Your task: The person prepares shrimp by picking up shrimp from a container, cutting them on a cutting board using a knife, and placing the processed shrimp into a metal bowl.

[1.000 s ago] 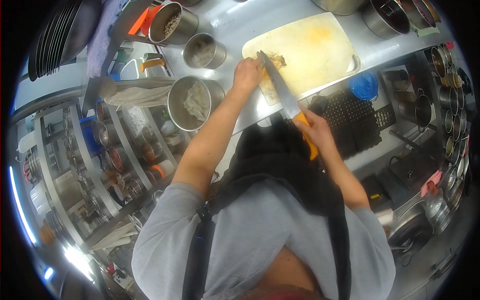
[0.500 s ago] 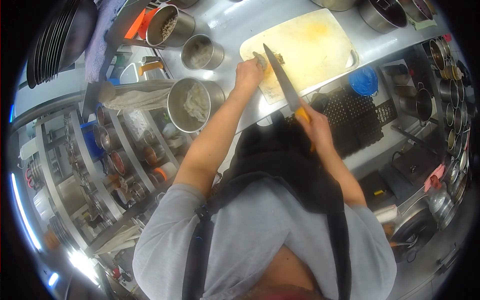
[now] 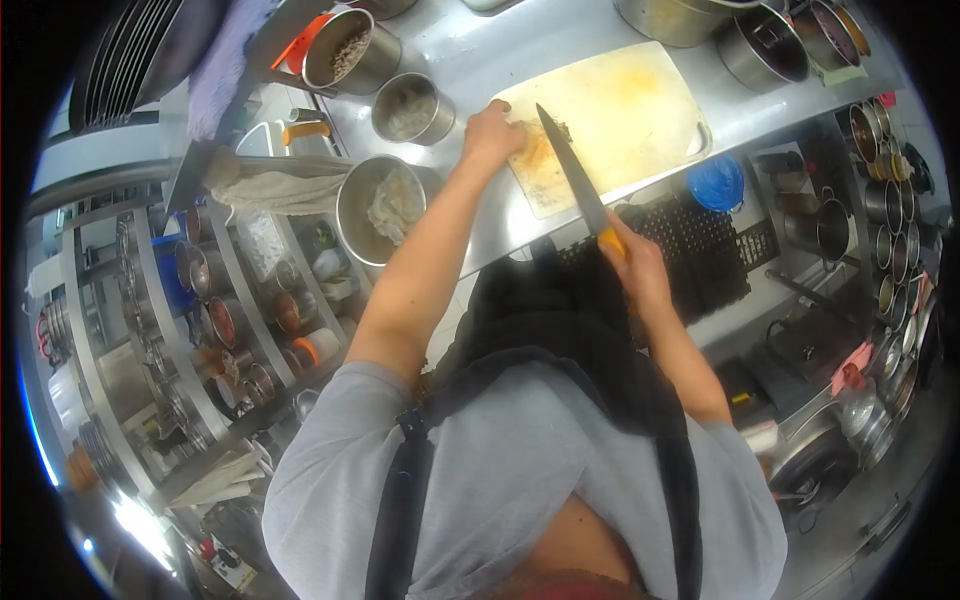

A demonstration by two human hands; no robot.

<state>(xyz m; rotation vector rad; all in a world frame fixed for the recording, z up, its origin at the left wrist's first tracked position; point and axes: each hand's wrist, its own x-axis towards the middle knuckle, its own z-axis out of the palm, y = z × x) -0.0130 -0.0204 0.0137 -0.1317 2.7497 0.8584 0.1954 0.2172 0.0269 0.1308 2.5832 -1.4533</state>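
Note:
My right hand (image 3: pixel 637 258) is wrapped round the yellow handle of a large knife (image 3: pixel 575 172), whose blade lies over the left part of a pale cutting board (image 3: pixel 630 110). My left hand (image 3: pixel 492 137) is at the board's left edge, fingers closed; what they hold, if anything, is hidden. Brownish scraps (image 3: pixel 556 131) lie beside the blade. Left of my left hand stand a small metal pot (image 3: pixel 413 108) with pale pieces in it and a larger metal bowl (image 3: pixel 385 210) with whitish, translucent pieces.
A metal pot (image 3: pixel 350 52) with chopped bits stands at the upper left of the steel counter (image 3: pixel 480 50). More pots (image 3: pixel 762 50) stand at the upper right. A blue lid-like object (image 3: pixel 715 184) lies below the counter's edge. Shelves of pans flank both sides.
The greyish piece at my left fingertips no longer shows. My left hand has shifted slightly on the board's edge, and the knife has moved a little right and away from it.

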